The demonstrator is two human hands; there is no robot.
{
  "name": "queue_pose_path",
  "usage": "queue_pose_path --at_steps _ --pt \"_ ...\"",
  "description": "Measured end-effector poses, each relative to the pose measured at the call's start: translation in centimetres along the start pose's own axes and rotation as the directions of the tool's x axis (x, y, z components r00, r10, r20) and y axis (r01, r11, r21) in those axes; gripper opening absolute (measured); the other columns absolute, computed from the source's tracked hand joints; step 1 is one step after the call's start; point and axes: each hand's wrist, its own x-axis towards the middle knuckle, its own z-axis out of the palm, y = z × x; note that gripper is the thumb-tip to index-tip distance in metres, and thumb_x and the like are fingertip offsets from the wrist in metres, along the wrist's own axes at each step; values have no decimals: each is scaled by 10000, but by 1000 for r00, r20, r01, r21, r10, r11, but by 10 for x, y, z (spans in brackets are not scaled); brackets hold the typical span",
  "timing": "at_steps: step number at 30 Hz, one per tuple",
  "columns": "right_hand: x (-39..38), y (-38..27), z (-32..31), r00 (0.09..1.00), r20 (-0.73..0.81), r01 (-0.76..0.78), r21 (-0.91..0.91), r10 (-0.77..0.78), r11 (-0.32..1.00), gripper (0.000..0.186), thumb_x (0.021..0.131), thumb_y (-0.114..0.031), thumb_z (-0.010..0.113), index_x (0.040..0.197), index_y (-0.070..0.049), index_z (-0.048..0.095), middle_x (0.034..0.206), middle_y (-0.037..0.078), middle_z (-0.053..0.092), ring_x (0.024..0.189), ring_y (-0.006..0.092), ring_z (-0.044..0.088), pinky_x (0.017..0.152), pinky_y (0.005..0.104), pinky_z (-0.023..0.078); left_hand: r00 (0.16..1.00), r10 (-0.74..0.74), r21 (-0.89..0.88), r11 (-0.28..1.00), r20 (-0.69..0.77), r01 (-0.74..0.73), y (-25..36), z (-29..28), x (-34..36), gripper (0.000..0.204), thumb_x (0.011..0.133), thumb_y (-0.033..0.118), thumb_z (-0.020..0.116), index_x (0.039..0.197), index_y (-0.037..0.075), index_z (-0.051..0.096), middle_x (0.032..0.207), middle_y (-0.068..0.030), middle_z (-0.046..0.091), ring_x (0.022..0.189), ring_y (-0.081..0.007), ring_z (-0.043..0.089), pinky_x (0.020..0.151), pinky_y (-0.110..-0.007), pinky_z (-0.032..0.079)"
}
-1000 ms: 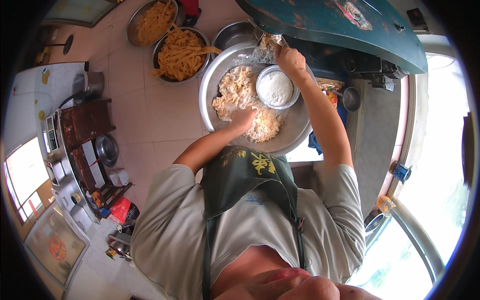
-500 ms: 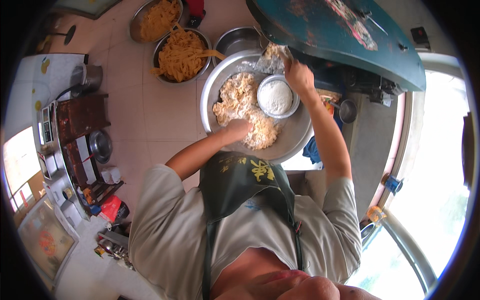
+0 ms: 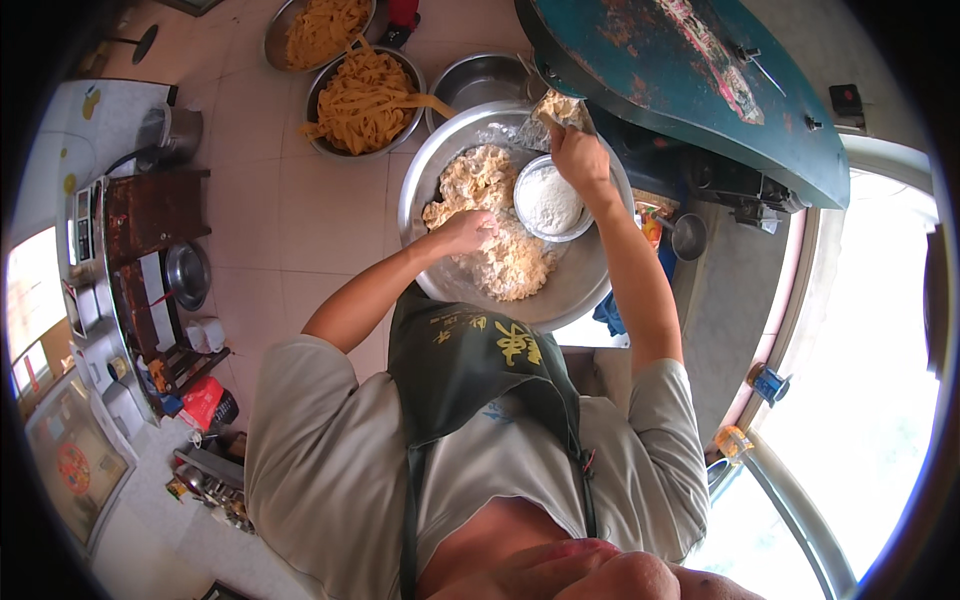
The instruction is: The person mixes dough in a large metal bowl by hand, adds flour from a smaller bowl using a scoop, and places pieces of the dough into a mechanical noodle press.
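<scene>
A wide metal basin (image 3: 411, 190) holds crumbly, floury yellow dough (image 3: 512, 266). Inside it, toward the right, sits a small metal bowl (image 3: 524, 212) of white flour (image 3: 550, 196). My left hand (image 3: 466, 232) rests on the dough at the basin's left part, fingers curled into it. Above the flour bowl, my right hand (image 3: 580, 160) is closed at the near edge of a green machine (image 3: 650, 70). A lump of dough (image 3: 560, 106) shows just beyond its fingers; whether the hand grips that lump or a part of the machine is hidden.
Beyond the basin stand an empty-looking metal bowl (image 3: 480, 84) and a metal bowl of wide yellow noodles (image 3: 366, 105), with another noodle bowl (image 3: 325, 32) behind. At the left is a brown wooden stand (image 3: 160, 212) with a metal basin (image 3: 187, 275). A saucepan (image 3: 690, 237) sits at the right.
My left hand has moved a little farther away across the dough. My right hand has shifted slightly left, over the flour bowl's edge. The whole view has shifted a little.
</scene>
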Motion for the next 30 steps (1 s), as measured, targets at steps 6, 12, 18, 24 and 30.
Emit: queue_pose_path --at_steps 6,12,18,24,30 --pt "-22 11 -4 997 -62 55 37 -53 998 395 951 -394 508 931 -48 698 731 258 665 704 430 668 649 519 547 973 208 -65 974 -94 -215 -48 15 -7 324 766 209 744 1028 55 634 1082 -136 662 965 -251 639 816 -384 493" --pt "1 15 2 996 -63 -69 23 70 997 427 960 -407 477 1027 -28 663 779 279 665 739 443 664 676 512 549 975 191 221 962 -116 -162 -53 21 -15 309 750 121 656 1036 16 608 1037 -228 576 955 -397 598 808 -461 491" --pt "9 15 -11 995 -17 -100 -3 100 995 391 974 -352 426 1050 -27 630 891 261 686 817 421 678 742 508 546 929 360 271 888 90 -370 -43 -6 -39 262 798 85 633 1047 21 580 1105 -172 490 817 -365 598 745 -447 488" --pt "-23 9 -12 994 -102 -30 78 38 997 383 969 -372 474 929 -15 607 772 261 672 751 442 666 690 541 537 907 405 548 734 120 -400 -64 -23 -49 301 797 111 656 1087 88 580 995 -106 508 908 -289 602 723 -426 521" --pt "1 4 5 998 -34 -44 26 45 999 424 968 -377 479 840 0 624 755 271 667 725 439 669 678 521 545 889 445 588 691 112 -420 -55 -21 -53 289 821 129 653 1101 120 581 1027 -80 525 932 -275 605 706 -410 540"
